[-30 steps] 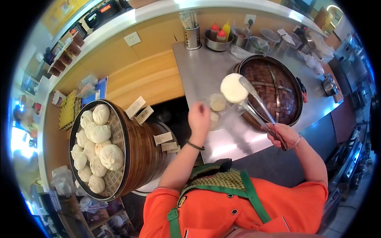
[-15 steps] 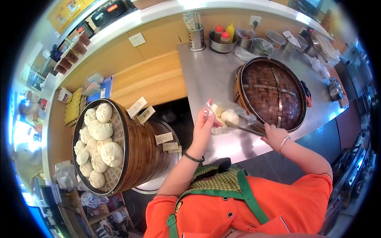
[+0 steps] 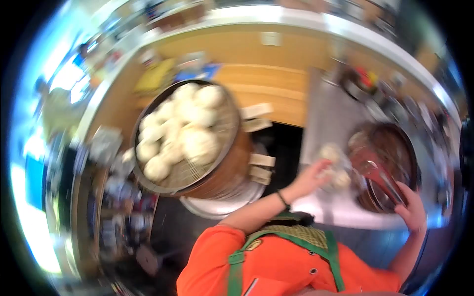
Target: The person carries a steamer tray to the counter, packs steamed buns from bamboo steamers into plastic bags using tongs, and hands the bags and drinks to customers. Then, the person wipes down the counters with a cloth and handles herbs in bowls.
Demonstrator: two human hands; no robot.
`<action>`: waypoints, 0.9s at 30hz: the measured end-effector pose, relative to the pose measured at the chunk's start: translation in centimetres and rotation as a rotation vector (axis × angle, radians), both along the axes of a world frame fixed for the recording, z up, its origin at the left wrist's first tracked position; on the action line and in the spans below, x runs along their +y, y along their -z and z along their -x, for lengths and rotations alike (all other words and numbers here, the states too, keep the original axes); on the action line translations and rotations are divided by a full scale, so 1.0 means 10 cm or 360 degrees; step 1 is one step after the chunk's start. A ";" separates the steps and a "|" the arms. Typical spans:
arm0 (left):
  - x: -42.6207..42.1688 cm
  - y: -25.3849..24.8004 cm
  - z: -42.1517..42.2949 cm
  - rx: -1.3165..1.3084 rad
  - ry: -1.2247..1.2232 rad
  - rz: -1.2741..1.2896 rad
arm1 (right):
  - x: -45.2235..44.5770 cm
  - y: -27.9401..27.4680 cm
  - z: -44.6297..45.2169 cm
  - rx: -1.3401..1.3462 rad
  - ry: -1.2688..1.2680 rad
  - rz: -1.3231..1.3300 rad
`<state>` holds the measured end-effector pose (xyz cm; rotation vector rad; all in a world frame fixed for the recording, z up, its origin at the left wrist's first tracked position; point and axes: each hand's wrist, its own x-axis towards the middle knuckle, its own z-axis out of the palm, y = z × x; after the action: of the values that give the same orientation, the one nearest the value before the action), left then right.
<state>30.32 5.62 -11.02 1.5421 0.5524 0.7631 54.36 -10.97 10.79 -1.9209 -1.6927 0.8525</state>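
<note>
My left hand (image 3: 312, 178) grips a clear plastic bag (image 3: 330, 154) with pale steamed buns (image 3: 340, 178) in it, above the metal counter. On the right, my right hand (image 3: 413, 209) is closed round the handle of reddish-brown tongs (image 3: 379, 172). The wide end of the tongs points up and left, in front of a dark woven lid (image 3: 395, 140). Nothing clear shows between the jaws, and motion smears them. To the left stands a round bamboo steamer (image 3: 229, 180), with several white buns (image 3: 200, 143) piled on its top mat.
Behind on the metal counter (image 3: 318, 106) are a bowl with squeeze bottles (image 3: 356, 90) and several containers along the back. Small cards (image 3: 261, 160) stick out of the steamer's side. Shelves (image 3: 111, 202) with bags stand at the lower left. A dark gap (image 3: 284, 148) separates steamer and counter.
My view has swung to the left. The right hand has drawn the tongs away from the bag, to the right, and turned them. My left hand still holds the bag.
</note>
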 end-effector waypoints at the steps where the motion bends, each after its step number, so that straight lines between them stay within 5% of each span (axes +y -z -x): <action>1: -0.01 -0.06 0.08 0.0042 -0.0065 -0.0098 | 0.24 -0.03 0.21 0.0128 -0.0060 -0.0071; 4: -0.08 -0.17 0.50 0.0028 -0.0147 -0.0190 | 0.92 -0.14 1.01 0.0078 -0.0429 -0.0349; 8: -0.21 -0.19 1.18 0.0088 -0.0234 -0.0208 | 1.79 -0.27 2.39 -0.0560 -0.1079 -0.0610; 10: -0.32 -0.16 1.49 0.0142 -0.0315 -0.0126 | 2.16 -0.12 3.02 -0.0707 -0.1484 -0.1071; 13: -0.43 -0.04 1.88 0.0154 -0.0426 0.0071 | 2.52 0.02 3.75 -0.0825 -0.1698 -0.1020; 15: -0.48 0.04 2.05 0.0096 -0.0503 0.0124 | 2.64 0.04 4.06 -0.1226 -0.1793 -0.0810; 18: -0.45 0.15 2.24 0.0013 -0.0574 0.0218 | 2.73 0.01 4.25 -0.1284 -0.1899 -0.0532; 20: -0.43 0.19 2.31 -0.0027 -0.0568 0.0258 | 2.92 0.17 4.18 -0.1102 -0.1920 -0.0543; 22: -0.41 0.16 2.35 -0.0033 -0.0549 0.0261 | 3.05 0.26 4.15 -0.0281 -0.1933 -0.0193; 23: -0.39 0.14 2.35 -0.0036 -0.0545 0.0250 | 2.94 0.06 4.19 -0.0355 -0.1506 0.0538; 24: -0.36 0.12 2.34 -0.0037 -0.0535 0.0241 | 2.93 0.15 4.14 -0.0235 -0.1570 0.0432; 26: -0.28 0.08 2.26 -0.0006 -0.0471 0.0184 | 2.81 0.44 4.07 -0.0511 -0.1840 -0.0700; 27: -0.25 0.04 2.23 0.0022 -0.0446 0.0130 | 2.65 0.39 4.04 -0.0899 -0.1741 -0.0602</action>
<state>8.07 3.13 -11.46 1.4113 0.8116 0.9311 13.99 15.56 6.89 -0.9096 -3.0415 0.2157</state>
